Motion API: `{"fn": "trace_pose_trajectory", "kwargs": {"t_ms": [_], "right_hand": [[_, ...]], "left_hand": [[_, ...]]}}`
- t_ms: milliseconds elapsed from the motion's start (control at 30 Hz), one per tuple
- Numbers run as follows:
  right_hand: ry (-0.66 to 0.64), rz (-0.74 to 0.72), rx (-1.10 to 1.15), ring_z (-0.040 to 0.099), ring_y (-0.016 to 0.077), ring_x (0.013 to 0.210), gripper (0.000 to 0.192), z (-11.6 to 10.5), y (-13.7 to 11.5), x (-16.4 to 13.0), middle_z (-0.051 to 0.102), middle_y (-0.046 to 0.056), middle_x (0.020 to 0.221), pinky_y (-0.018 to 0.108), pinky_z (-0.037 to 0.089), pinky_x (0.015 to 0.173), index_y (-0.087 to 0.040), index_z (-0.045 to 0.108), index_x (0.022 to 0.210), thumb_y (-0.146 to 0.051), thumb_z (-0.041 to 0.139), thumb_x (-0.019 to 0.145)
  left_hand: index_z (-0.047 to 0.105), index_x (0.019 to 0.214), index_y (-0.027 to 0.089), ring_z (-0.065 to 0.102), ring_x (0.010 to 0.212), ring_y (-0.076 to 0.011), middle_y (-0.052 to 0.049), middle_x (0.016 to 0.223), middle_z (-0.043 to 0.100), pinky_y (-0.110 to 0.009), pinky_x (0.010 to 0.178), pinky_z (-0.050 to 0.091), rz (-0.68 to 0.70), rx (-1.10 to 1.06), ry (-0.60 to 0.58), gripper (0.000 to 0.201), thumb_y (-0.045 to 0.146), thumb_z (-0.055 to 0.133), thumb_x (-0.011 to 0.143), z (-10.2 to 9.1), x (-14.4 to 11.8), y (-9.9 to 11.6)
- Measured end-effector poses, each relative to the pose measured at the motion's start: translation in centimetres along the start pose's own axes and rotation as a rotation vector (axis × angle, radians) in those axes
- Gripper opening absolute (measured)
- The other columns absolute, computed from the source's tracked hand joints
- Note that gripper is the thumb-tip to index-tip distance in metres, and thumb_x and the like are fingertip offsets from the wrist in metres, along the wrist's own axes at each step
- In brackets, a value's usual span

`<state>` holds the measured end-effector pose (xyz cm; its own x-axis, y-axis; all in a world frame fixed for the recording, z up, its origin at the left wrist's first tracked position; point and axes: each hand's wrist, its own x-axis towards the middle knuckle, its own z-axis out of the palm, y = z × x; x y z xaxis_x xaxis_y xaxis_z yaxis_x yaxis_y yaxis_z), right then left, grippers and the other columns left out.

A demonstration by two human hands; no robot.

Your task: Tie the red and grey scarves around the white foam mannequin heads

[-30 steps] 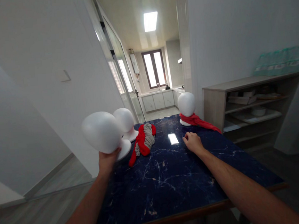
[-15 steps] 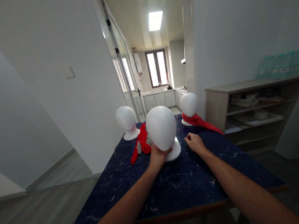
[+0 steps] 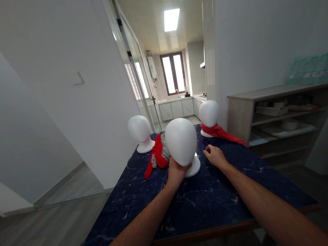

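Three white foam heads stand on the dark blue marble table (image 3: 206, 207). The left hand (image 3: 176, 171) is wrapped around the neck of the nearest head (image 3: 181, 141), fingers closed under its chin, and holds it at the middle of the table with its round base (image 3: 193, 168) at or just above the surface; whether the base rests flat cannot be told. The right hand (image 3: 215, 156) lies on the table just right of that base, fingers loosely curled, gripping nothing.

Just behind and left of the held head lies a bundled red and grey cloth (image 3: 158, 156). A bare second head (image 3: 140, 132) stands at the far left corner, and a third head (image 3: 209, 116) at the far right wears a red scarf (image 3: 222, 134) trailing over the table edge. A wooden shelf unit (image 3: 278, 117) stands at the right wall.

By the look of it, the step in hand is placing this head upright at the centre. The next move would call for settling the base flat and letting go gently so the light foam does not tip.
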<state>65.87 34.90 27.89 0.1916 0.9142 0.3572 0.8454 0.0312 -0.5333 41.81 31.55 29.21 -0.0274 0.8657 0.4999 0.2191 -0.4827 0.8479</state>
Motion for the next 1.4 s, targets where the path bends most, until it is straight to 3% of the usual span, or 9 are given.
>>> {"fn": "trace_pose_trajectory", "kwargs": {"t_ms": [133, 367, 567, 700, 867, 967, 1067, 1200, 1400], "right_hand": [[-0.004, 0.009, 0.016, 0.068, 0.0192, 0.085, 0.015, -0.1, 0.1, 0.0, 0.077, 0.005, 0.091, 0.027, 0.038, 0.072, -0.021, 0.068, 0.091, -0.033, 0.062, 0.097], [-0.022, 0.006, 0.039, 0.068, 0.0195, 0.086, 0.014, 0.1, -0.2, 0.0, 0.076, 0.005, 0.092, 0.028, 0.038, 0.073, -0.022, 0.068, 0.092, -0.033, 0.062, 0.098], [-0.018, 0.016, 0.035, 0.068, 0.0198, 0.086, 0.013, -0.2, 0.1, -0.2, 0.076, 0.005, 0.092, 0.028, 0.038, 0.072, -0.021, 0.067, 0.093, -0.032, 0.062, 0.097], [-0.01, 0.029, 0.031, 0.068, 0.0203, 0.086, 0.013, -0.3, 0.5, -0.2, 0.076, 0.006, 0.092, 0.028, 0.038, 0.072, -0.021, 0.067, 0.093, -0.032, 0.061, 0.097], [-0.011, 0.027, 0.039, 0.068, 0.0205, 0.085, 0.012, -0.2, 0.6, 0.1, 0.076, 0.005, 0.09, 0.028, 0.037, 0.072, -0.022, 0.067, 0.092, -0.032, 0.061, 0.097], [-0.01, 0.019, 0.047, 0.068, 0.0209, 0.085, 0.012, -0.1, 0.6, 0.2, 0.076, 0.005, 0.091, 0.028, 0.037, 0.072, -0.022, 0.067, 0.092, -0.033, 0.063, 0.096], [0.003, 0.026, 0.058, 0.068, 0.0213, 0.084, 0.012, 0.0, 0.7, 0.2, 0.076, 0.006, 0.09, 0.029, 0.036, 0.071, -0.022, 0.067, 0.092, -0.033, 0.063, 0.095], [0.037, 0.032, 0.101, 0.068, 0.0206, 0.08, 0.012, -0.3, 0.7, 0.0, 0.076, 0.006, 0.087, 0.028, 0.037, 0.069, -0.022, 0.067, 0.091, -0.032, 0.063, 0.094], [0.21, 0.024, 0.207, 0.067, 0.0226, 0.083, 0.018, -2.9, -0.1, -0.8, 0.074, 0.008, 0.089, 0.031, 0.045, 0.076, -0.021, 0.066, 0.092, -0.034, 0.053, 0.096]], "left_hand": [[0.059, 0.131, 0.017, 0.063, 0.129, -0.0308, -0.015, 0.139, 0.065, -0.042, 0.112, 0.047, -0.097, 0.03, -0.101, 0.074, 0.013, 0.086, 0.063, -1.3, -0.9, -0.1], [0.054, 0.115, 0.019, 0.068, 0.111, -0.0249, -0.012, 0.118, 0.069, -0.039, 0.101, 0.05, -0.293, 0.392, 0.113, 0.039, 0.016, 0.072, 0.08, -6.2, 0.5, -1.9], [0.052, 0.108, 0.02, 0.057, 0.131, -0.0403, -0.022, 0.132, 0.064, -0.05, 0.105, 0.043, -0.227, 0.874, -0.027, 0.044, 0.041, 0.079, 0.079, -7.5, 3.2, -2.6], [0.056, 0.103, 0.022, 0.055, 0.136, -0.0401, -0.023, 0.131, 0.066, -0.051, 0.111, 0.037, -0.216, 0.754, 0.009, 0.033, 0.032, 0.076, 0.079, -7.4, 3.7, -2.4], [0.061, 0.09, 0.024, 0.072, 0.094, -0.0332, -0.012, 0.089, 0.073, -0.043, 0.09, 0.049, -0.325, 0.433, 0.177, 0.016, 0.021, 0.072, 0.079, -9.8, 5.3, -0.8], [0.059, 0.094, 0.023, 0.071, 0.082, -0.0242, -0.006, 0.086, 0.071, -0.034, 0.08, 0.052, -0.331, 0.213, 0.371, 0.016, 0.018, 0.068, 0.081, -12.3, 7.9, 1.9], [0.055, 0.105, 0.023, 0.069, 0.078, -0.0159, -0.002, 0.088, 0.069, -0.029, 0.08, 0.054, -0.236, 0.045, 0.455, 0.019, 0.018, 0.06, 0.087, -15.1, 10.8, 6.7], [0.057, 0.103, 0.021, 0.071, 0.079, -0.019, -0.005, 0.087, 0.072, -0.039, 0.087, 0.056, -0.077, -0.477, 0.309, 0.022, 0.015, 0.066, 0.084, -18.9, 12.7, 15.7], [0.059, 0.105, 0.022, 0.072, 0.106, -0.0279, -0.01, 0.107, 0.075, -0.047, 0.099, 0.056, -0.025, -0.598, 0.128, 0.022, 0.019, 0.07, 0.086, -22.0, 9.8, 27.2]]}}
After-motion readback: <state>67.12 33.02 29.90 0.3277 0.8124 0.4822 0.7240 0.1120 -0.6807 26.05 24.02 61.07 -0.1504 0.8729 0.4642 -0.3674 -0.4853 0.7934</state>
